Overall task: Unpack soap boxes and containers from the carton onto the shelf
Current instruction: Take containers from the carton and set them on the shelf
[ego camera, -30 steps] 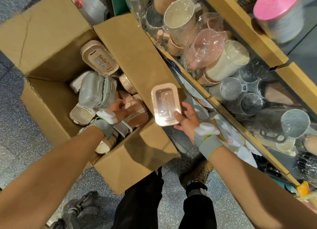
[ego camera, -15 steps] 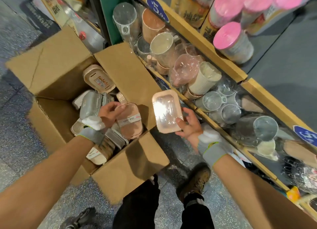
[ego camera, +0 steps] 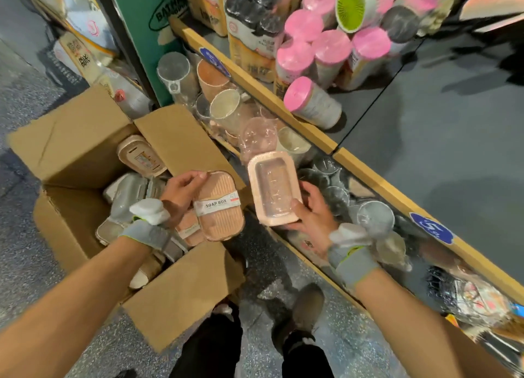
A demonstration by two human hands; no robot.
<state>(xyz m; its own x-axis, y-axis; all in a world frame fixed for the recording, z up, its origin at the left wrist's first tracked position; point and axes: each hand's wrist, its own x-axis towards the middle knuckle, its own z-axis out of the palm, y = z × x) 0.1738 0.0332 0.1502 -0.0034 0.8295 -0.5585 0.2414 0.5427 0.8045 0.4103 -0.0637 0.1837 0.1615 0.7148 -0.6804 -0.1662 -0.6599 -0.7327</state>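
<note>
An open brown carton (ego camera: 71,148) stands on the floor at the left, with several beige, grey and pink soap boxes inside. My left hand (ego camera: 181,193) grips a ribbed pink soap box (ego camera: 219,207) with a "SOAP BOX" band, held above the carton's right edge. My right hand (ego camera: 314,216) holds a pink soap box with a clear lid (ego camera: 273,190) from below, in front of the low shelf (ego camera: 365,173). Both boxes are side by side and apart.
The lower shelf is crowded with clear, pink and cream plastic cups (ego camera: 226,108). The shelf above carries pink-capped rolls (ego camera: 312,102) and packs at the back, with dark bare surface (ego camera: 442,122) to the right. My shoes (ego camera: 306,309) stand on the speckled floor beside a carton flap (ego camera: 181,289).
My left hand has lifted the ribbed pink soap box out of the carton and up beside the other one. The right hand's box has risen toward the shelf. The view has tilted up.
</note>
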